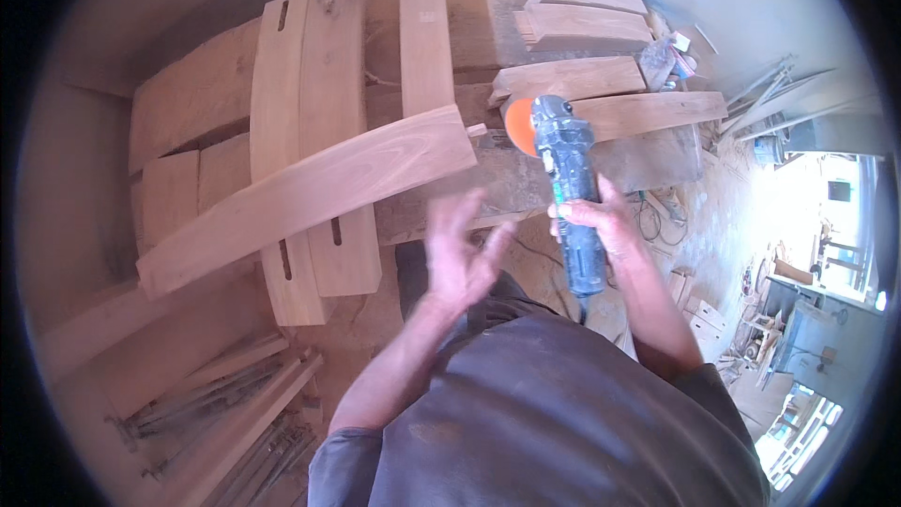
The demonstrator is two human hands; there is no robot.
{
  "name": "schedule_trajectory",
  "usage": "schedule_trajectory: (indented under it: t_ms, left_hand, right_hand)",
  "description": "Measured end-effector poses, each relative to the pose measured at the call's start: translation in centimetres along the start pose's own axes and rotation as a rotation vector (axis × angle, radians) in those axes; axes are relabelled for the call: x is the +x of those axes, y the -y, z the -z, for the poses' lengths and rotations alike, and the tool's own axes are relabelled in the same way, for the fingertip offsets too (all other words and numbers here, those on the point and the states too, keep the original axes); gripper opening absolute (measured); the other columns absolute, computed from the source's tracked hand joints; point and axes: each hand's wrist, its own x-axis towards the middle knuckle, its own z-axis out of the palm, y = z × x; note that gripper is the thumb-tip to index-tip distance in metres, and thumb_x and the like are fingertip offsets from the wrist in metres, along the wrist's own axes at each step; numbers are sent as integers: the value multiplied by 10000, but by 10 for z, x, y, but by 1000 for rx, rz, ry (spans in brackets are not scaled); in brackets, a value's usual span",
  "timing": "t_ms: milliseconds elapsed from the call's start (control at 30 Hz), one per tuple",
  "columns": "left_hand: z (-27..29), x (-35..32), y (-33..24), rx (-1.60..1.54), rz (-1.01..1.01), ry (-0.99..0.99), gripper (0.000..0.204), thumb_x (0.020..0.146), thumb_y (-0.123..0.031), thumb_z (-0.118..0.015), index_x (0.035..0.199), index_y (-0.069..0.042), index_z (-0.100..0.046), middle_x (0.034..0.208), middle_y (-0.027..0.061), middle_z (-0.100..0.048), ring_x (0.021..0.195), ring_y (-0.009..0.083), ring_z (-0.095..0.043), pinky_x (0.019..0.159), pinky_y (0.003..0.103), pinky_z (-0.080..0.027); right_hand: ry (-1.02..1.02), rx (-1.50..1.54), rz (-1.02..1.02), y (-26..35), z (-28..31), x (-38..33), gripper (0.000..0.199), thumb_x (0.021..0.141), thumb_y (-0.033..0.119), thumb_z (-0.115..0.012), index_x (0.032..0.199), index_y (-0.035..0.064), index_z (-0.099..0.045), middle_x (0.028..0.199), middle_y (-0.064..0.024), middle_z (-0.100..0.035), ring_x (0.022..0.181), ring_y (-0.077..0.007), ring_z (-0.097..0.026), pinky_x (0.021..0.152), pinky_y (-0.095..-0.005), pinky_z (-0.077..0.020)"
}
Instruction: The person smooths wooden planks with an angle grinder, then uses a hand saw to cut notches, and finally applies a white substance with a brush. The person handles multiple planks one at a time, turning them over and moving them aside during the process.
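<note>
Nearest the camera is the person's grey shirt (pixel 563 413), with both forearms rising from it. The left hand (pixel 460 249) is blurred, held free in the air with its fingers spread and loose, gripping nothing; it hovers just left of the tool and below the near end of the curved plank (pixel 310 192). The right hand (pixel 605 225) is clenched around the middle of the body of a dark angle grinder (pixel 568 192). The tool runs up and away from that grip: its tail and cable stick out below the fist, while its head with an orange sanding disc (pixel 519 127) lies beyond the fingers, over the workbench (pixel 526 188) and just right of the curved plank's far end. That long curved plank lies slantwise across two slotted boards (pixel 314 131). Farther off, more curved wooden pieces (pixel 582 23) are stacked at the bench's far side. To the right, well apart, a sawdust-covered floor (pixel 713 216) opens onto a bright workshop.
</note>
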Motion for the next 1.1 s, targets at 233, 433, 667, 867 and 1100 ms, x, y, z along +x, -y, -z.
schedule_trajectory:
  t_ms: [233,433,667,867,1100]
  left_hand:
    - [-76,17,-42,-1192,917,463,625,1051,-547,-523,1387,-22,-565,1283,136,-659,1184,277,-636,1071,449,-474]
    - [-99,-10,-23,-1302,904,463,648,912,-586,-697,1287,-59,-654,1109,94,-721,958,225,-667,822,352,-495]
    - [-77,-45,-49,-1213,698,412,507,877,-345,-841,1205,-11,-645,1052,45,-694,931,169,-664,884,361,-534]
    - [-14,-82,-32,-986,651,151,448,826,-205,-849,1187,-34,-646,1051,43,-696,923,176,-675,870,347,-555]
    - [40,-106,9,-714,726,65,369,852,-201,-824,1128,20,-716,1082,98,-728,989,215,-686,920,378,-528]
  right_hand:
    - [38,146,124,-43,7,-22,758,742,207,-827,1415,6,-542,1126,-60,-645,1013,-164,-628,900,-301,-512]
    - [117,275,99,-55,23,-44,747,701,255,-817,1340,-26,-551,1006,-122,-673,787,-238,-707,741,-356,-597]
    - [237,167,176,-78,20,-55,812,674,267,-842,1363,-34,-537,1083,-108,-681,943,-220,-692,856,-376,-566]
    - [465,-178,370,-86,-41,-62,955,731,182,-814,1549,-21,-365,1270,-184,-651,1122,-276,-665,1026,-423,-503]
    - [39,-609,197,-159,-115,-113,939,792,212,-764,1598,75,-301,1362,-341,-585,1243,-470,-606,1043,-505,-510]
